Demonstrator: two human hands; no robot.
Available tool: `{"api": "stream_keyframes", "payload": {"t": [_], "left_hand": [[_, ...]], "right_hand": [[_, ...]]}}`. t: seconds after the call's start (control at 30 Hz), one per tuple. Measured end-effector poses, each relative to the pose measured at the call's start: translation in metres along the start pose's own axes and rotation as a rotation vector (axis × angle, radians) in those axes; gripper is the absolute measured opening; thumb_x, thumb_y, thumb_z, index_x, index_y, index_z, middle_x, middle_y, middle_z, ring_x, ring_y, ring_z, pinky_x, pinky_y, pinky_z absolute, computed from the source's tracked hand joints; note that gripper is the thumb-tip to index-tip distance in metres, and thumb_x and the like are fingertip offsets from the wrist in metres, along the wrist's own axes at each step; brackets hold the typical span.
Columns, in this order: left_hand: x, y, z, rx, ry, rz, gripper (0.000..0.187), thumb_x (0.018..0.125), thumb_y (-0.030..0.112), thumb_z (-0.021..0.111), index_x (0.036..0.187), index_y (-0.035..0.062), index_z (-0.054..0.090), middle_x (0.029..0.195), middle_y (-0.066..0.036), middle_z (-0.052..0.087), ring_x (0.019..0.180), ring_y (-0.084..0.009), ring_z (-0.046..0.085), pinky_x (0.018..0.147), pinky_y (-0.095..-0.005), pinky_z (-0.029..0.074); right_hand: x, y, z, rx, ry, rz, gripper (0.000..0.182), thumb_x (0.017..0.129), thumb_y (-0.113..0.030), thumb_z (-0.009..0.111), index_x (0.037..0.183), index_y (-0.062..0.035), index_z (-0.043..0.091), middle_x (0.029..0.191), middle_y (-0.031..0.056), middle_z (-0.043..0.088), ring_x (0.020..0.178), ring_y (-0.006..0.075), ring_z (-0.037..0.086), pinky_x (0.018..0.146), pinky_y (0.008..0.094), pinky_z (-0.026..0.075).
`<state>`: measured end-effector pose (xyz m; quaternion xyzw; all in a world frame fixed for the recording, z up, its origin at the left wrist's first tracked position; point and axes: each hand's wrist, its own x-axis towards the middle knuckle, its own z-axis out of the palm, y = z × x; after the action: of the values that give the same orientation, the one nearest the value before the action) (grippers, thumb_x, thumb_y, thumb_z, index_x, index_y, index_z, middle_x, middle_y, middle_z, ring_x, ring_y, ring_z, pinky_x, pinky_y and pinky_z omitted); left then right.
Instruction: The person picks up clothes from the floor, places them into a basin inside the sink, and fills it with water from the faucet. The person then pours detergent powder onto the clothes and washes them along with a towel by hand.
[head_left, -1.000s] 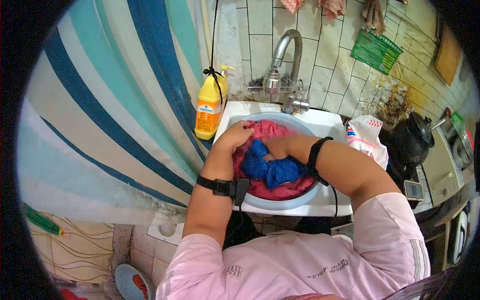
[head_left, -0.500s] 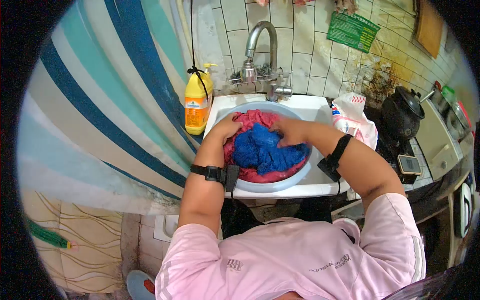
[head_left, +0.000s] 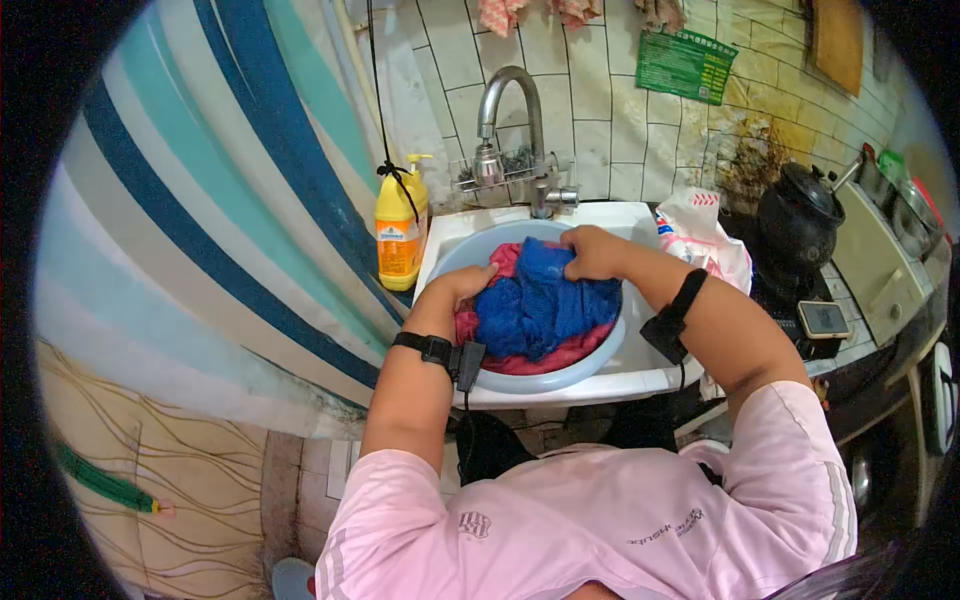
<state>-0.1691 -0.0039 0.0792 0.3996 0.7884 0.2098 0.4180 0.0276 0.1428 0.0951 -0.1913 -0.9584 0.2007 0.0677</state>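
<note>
A wet blue cloth (head_left: 548,305) lies bunched on top of a red cloth (head_left: 570,350) in a light blue basin (head_left: 545,380). The basin sits in a white sink (head_left: 640,345). My right hand (head_left: 597,252) is closed on the upper edge of the blue cloth, pulling it up at the basin's far side. At the basin's left, my left hand (head_left: 466,284) has its fingers bent into the red cloth beside the blue one; its fingertips are partly hidden.
A curved metal faucet (head_left: 538,130) with a wire rack (head_left: 510,172) stands behind the basin. To the left are a yellow pump bottle (head_left: 401,230) and a striped curtain (head_left: 240,200). On the right are a white plastic bag (head_left: 705,235), a black pot (head_left: 800,215) and a phone-like device (head_left: 824,319).
My right hand has gone from resting spread on the cloth to gripping the blue cloth, whose top edge is drawn toward the far rim. My left hand has moved nearer me. The view has shifted slightly.
</note>
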Motion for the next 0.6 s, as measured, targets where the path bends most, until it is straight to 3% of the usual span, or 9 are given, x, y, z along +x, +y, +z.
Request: {"api": "stream_keyframes", "payload": {"t": [0.13, 0.17, 0.2, 0.3, 0.37, 0.43, 0.47, 0.53, 0.6], "left_hand": [[0.006, -0.007, 0.004, -0.122, -0.037, -0.014, 0.062, 0.097, 0.045, 0.029, 0.127, -0.007, 0.043, 0.127, -0.018, 0.051, 0.112, -0.0276, 0.053, 0.096, -0.041, 0.04], [0.029, -0.022, 0.001, -0.224, -0.044, 0.02, 0.063, 0.094, 0.05, 0.034, 0.126, -0.0038, 0.047, 0.125, -0.018, 0.052, 0.111, -0.0286, 0.053, 0.094, -0.0429, 0.041], [0.041, -0.031, -0.001, -0.327, -0.05, 0.052, 0.065, 0.091, 0.054, 0.04, 0.125, -0.0006, 0.051, 0.124, -0.019, 0.053, 0.11, -0.0295, 0.054, 0.091, -0.0448, 0.042], [0.044, -0.026, -0.007, -0.09, 0.043, 0.019, 0.061, 0.093, 0.047, 0.041, 0.127, -0.0038, 0.046, 0.126, -0.018, 0.052, 0.11, -0.0251, 0.054, 0.092, -0.0402, 0.042], [0.032, -0.011, -0.006, 0.009, 0.071, -0.02, 0.058, 0.09, 0.045, 0.049, 0.123, -0.0034, 0.051, 0.124, -0.019, 0.054, 0.109, -0.0256, 0.055, 0.089, -0.039, 0.043], [0.042, -0.006, -0.015, 0.221, 0.097, 0.21, 0.056, 0.088, 0.042, 0.053, 0.119, -0.0034, 0.054, 0.119, -0.019, 0.057, 0.106, -0.0266, 0.056, 0.087, -0.0376, 0.045], [0.026, 0.005, -0.012, 0.219, 0.103, 0.214, 0.056, 0.088, 0.042, 0.053, 0.119, -0.0034, 0.054, 0.119, -0.019, 0.057, 0.106, -0.0266, 0.056, 0.087, -0.0376, 0.045], [-0.022, 0.041, -0.001, 0.171, 0.189, 0.345, 0.059, 0.085, 0.048, 0.056, 0.121, 0.001, 0.054, 0.114, -0.015, 0.06, 0.102, -0.0269, 0.057, 0.085, -0.0375, 0.045], [-0.015, 0.051, 0.007, 0.102, 0.161, 0.364, 0.057, 0.085, 0.047, 0.056, 0.121, 0.0029, 0.054, 0.113, -0.015, 0.059, 0.1, -0.0266, 0.057, 0.082, -0.0372, 0.046]], "right_hand": [[-0.001, 0.011, -0.018, 0.147, 0.264, 0.023, 0.037, 0.062, -0.02, 0.067, 0.091, 0.0011, 0.059, 0.086, 0.0233, 0.062, 0.081, 0.0354, 0.061, 0.071, 0.0413, 0.048], [-0.003, 0.009, -0.024, 0.228, 0.325, 0.025, 0.035, 0.063, -0.018, 0.066, 0.091, 0.001, 0.058, 0.085, 0.0233, 0.061, 0.08, 0.0356, 0.061, 0.07, 0.0407, 0.048], [0.002, 0.015, -0.022, 0.268, 0.449, 0.016, 0.023, 0.062, -0.008, 0.065, 0.08, 0.0001, 0.053, 0.071, 0.0116, 0.056, 0.07, 0.018, 0.054, 0.063, 0.0332, 0.045], [0.002, 0.015, -0.022, 0.523, 0.461, 0.104, 0.025, 0.063, -0.009, 0.067, 0.083, -0.0015, 0.053, 0.072, 0.0091, 0.055, 0.07, 0.0173, 0.053, 0.063, 0.0328, 0.044], [0.002, 0.022, -0.013, 0.433, 0.475, 0.102, 0.028, 0.064, -0.009, 0.07, 0.085, -0.0028, 0.053, 0.073, 0.007, 0.054, 0.069, 0.0166, 0.052, 0.061, 0.0321, 0.043], [0.002, 0.027, 0.002, 0.396, 0.464, 0.106, 0.035, 0.062, -0.015, 0.074, 0.086, -0.0016, 0.053, 0.08, 0.0165, 0.059, 0.075, 0.0265, 0.058, 0.067, 0.038, 0.047], [0.001, 0.029, 0.01, 0.504, 0.432, 0.153, 0.038, 0.061, -0.017, 0.077, 0.087, -0.0014, 0.053, 0.083, 0.017, 0.06, 0.077, 0.0264, 0.058, 0.068, 0.0382, 0.047], [-0.002, 0.032, 0.018, 0.627, 0.364, 0.189, 0.037, 0.064, -0.017, 0.079, 0.086, -0.0024, 0.053, 0.078, 0.01, 0.057, 0.073, 0.0195, 0.055, 0.064, 0.0336, 0.045], [-0.006, 0.035, 0.02, 0.711, 0.339, 0.18, 0.035, 0.066, -0.016, 0.08, 0.084, -0.0036, 0.053, 0.075, 0.0049, 0.055, 0.071, 0.0149, 0.053, 0.061, 0.0299, 0.044]]}}
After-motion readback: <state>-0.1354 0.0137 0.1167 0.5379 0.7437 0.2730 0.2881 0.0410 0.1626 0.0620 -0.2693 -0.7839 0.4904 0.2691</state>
